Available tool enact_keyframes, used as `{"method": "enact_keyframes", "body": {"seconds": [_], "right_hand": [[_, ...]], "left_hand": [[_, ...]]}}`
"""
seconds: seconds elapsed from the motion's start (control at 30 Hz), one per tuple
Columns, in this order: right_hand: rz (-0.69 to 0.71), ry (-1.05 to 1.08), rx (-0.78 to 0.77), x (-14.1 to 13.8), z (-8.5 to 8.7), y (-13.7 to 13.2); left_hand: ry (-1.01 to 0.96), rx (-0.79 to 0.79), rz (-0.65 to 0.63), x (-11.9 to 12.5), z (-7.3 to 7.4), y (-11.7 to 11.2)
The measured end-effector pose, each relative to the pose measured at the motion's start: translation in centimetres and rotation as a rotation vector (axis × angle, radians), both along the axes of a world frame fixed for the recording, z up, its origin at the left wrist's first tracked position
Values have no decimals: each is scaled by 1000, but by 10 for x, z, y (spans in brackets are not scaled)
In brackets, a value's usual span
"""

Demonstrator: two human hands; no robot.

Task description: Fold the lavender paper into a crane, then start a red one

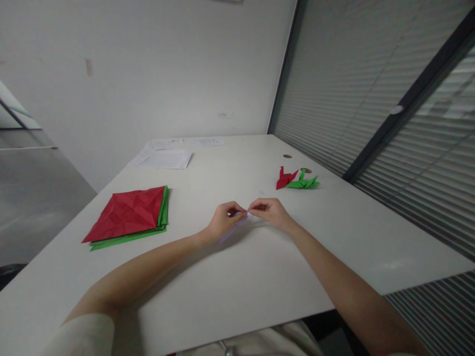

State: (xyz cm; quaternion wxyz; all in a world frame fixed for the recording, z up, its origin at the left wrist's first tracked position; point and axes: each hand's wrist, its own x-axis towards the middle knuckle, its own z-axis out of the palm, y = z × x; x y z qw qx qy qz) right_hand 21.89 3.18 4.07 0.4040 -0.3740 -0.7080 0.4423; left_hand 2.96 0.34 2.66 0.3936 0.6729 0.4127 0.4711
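A small piece of folded pale purple paper (237,225) is held between my hands above the middle of the table. My left hand (224,219) pinches it from the left, and part of the paper shows below those fingers. The fingertips of my right hand (270,211) are closed on its right end, close to the left fingertips. Most of the paper's shape is hidden by my fingers. Beyond my right hand, a red origami bird (285,178) and a green origami bird (303,181) rest side by side.
A stack of creased red paper (129,212) and green paper (163,210) lies at the left. White printed sheets (163,159) are spread along the far left edge. The white table (222,296) meets a wall at the back and a blind-covered window (341,89) on the right.
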Motion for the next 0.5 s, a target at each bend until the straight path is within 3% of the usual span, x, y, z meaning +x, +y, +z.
{"method": "enact_keyframes", "body": {"seconds": [0.17,0.5], "right_hand": [[-28,27,-52,-5,-5,0],[-115,44,8,-10,-4,-7]], "left_hand": [[5,26,24,1,-3,0],[4,10,41,2,-1,3]]}}
